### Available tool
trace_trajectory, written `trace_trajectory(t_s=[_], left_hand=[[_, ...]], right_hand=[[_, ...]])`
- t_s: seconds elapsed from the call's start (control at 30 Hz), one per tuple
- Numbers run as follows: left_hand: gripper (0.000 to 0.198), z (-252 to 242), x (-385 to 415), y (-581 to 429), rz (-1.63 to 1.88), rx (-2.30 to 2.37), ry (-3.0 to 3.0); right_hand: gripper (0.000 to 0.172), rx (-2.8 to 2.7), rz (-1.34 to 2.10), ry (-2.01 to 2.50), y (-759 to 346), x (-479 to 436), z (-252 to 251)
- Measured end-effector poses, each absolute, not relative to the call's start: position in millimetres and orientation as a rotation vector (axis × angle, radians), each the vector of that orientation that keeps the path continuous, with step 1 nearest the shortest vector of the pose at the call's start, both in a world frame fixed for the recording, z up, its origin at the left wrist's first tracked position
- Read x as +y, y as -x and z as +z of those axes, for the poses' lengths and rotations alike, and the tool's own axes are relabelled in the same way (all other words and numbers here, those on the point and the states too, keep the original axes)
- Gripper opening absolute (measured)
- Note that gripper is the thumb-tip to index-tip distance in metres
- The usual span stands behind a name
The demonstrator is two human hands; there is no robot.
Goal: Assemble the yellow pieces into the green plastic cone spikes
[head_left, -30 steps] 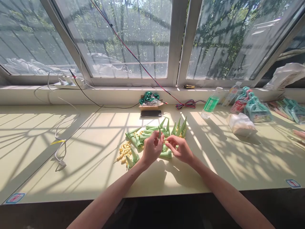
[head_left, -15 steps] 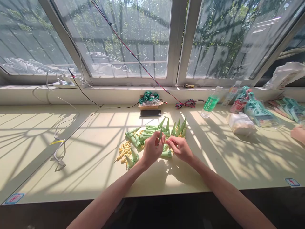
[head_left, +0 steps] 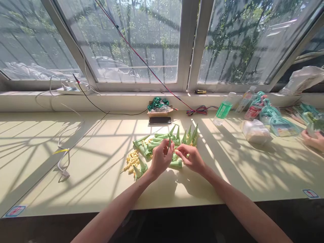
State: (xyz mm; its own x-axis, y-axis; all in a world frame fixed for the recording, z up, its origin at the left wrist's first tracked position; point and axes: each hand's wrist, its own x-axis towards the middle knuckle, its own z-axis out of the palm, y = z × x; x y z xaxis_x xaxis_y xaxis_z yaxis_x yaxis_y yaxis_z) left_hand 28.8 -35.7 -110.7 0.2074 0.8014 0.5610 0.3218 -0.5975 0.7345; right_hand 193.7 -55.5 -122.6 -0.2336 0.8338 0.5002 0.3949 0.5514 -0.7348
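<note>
My left hand [head_left: 161, 158] is curled round a green cone-shaped plastic piece [head_left: 169, 142] that points upward from its fingers. My right hand [head_left: 191, 158] sits close beside it, fingers pinched toward the cone's base; what they pinch is too small to make out. Both hands hover over a heap of green cones [head_left: 162, 139] in the middle of the pale table [head_left: 101, 168]. Small yellow plastic pieces [head_left: 131, 160] lie scattered at the heap's left side. Several cones stand upright [head_left: 192, 133] at the back right of the heap.
A black phone [head_left: 160, 120] and a small box with green wire [head_left: 159, 107] lie behind the heap. A green-labelled bottle [head_left: 224, 109], a white bag [head_left: 255, 131] and teal items [head_left: 274, 118] sit at right. Another person's hand [head_left: 312, 139] is at the far right. Cables [head_left: 63, 158] trail at left.
My hands stay over the heap with only small finger shifts on the cone. At the far right another person's hand has come further into view, holding something green.
</note>
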Motion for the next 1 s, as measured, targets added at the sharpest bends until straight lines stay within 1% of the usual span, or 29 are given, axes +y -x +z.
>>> trace_trajectory(t_s=[0.23,0.3,0.37,0.47,0.53,0.73,1.0], left_hand=[[0.006,-111.5,-37.1,-28.4,1.375,0.983,-2.064],[0.006,-111.2,-36.9,-28.6,1.383,0.982,-2.052],[0.007,-110.8,-36.3,-28.8,1.393,0.986,-2.035],[0.008,-110.6,-35.4,-28.8,1.398,0.996,-2.020],[0.008,-110.8,-35.0,-28.7,1.393,1.006,-2.013],[0.008,-112.1,-35.1,-28.5,1.361,1.024,-2.010],[0.006,-113.8,-34.4,-27.0,1.334,0.998,-2.021]], right_hand=[[0.034,-1.896,0.511,1.059,-193.7,-55.4,-123.3],[0.036,-1.887,0.505,1.057,-193.2,-55.5,-122.0],[0.033,-1.861,0.517,1.054,-192.4,-55.8,-120.2],[0.018,-1.824,0.552,1.048,-191.7,-56.6,-118.6],[0.013,-1.825,0.566,1.032,-191.8,-56.9,-119.0],[0.012,-1.853,0.570,0.995,-194.0,-55.7,-123.1],[0.019,-1.886,0.565,1.008,-195.2,-53.8,-126.2]])
